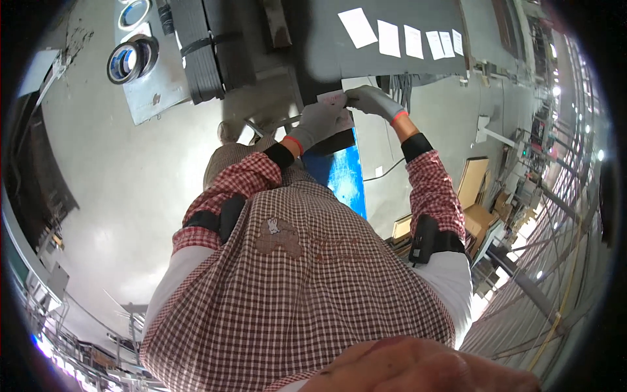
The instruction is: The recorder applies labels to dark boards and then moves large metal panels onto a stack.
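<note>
Looking down the body: a checked red-and-white apron (307, 287) fills the lower middle of the view, with checked oversleeves and dark bands on both arms.
Left hand: the left hand (318, 124), in a grey glove with an orange cuff, is closed on the lower left part of a small pale slip (333, 99), fingers curled over it.
Right hand: the right hand (373, 101), gloved the same way, pinches the right edge of the same slip between thumb and fingertips.
Slip position: held by both hands at the near edge of the grey table (392, 65), just over that edge, with a white sheet directly behind it.
Below the hands: a blue panel (343, 173) hangs down from under the table's near edge, beside a dark block under the left hand.
Table, far side: five white paper slips (401, 38) lie in a row toward the far right corner, apart from one another.
Left of the table: a grey metal plate (153, 91) on the floor carries a roll of tape (130, 60); black strapped bundles (206, 46) lie beside it.
Right margin: cardboard pieces (473, 186) lie on the floor, well apart from the hands.
</note>
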Action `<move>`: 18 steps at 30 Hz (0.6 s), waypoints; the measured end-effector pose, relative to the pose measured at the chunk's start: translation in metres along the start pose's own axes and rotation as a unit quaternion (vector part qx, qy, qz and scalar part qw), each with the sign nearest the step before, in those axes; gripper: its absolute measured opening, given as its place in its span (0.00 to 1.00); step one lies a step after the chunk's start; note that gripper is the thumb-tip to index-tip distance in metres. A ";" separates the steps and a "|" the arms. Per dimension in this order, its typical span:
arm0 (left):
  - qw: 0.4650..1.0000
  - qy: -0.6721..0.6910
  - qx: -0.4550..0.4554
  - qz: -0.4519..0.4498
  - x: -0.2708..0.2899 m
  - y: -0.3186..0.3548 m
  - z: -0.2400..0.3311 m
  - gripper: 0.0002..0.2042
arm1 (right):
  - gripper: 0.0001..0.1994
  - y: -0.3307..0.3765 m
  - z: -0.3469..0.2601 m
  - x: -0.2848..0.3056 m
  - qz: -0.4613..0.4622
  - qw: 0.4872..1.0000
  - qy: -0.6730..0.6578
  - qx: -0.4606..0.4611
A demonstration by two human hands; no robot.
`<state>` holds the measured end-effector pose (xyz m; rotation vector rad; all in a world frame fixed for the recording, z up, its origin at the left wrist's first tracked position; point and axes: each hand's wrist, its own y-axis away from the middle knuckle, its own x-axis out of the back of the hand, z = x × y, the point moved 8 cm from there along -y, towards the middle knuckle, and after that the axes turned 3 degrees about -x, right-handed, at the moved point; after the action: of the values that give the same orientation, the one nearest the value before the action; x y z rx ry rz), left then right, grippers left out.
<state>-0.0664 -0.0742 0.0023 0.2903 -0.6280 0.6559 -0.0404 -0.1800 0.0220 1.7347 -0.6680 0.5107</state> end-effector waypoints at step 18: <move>0.932 0.325 0.079 -0.137 -0.029 0.100 -0.017 0.22 | 0.09 0.066 0.028 -0.128 -0.209 0.972 -0.027 -0.100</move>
<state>-0.1416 -0.0043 -0.0232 0.2833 0.1032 0.4911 -0.1797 -0.1970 -0.0207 1.6402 -0.3598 0.1002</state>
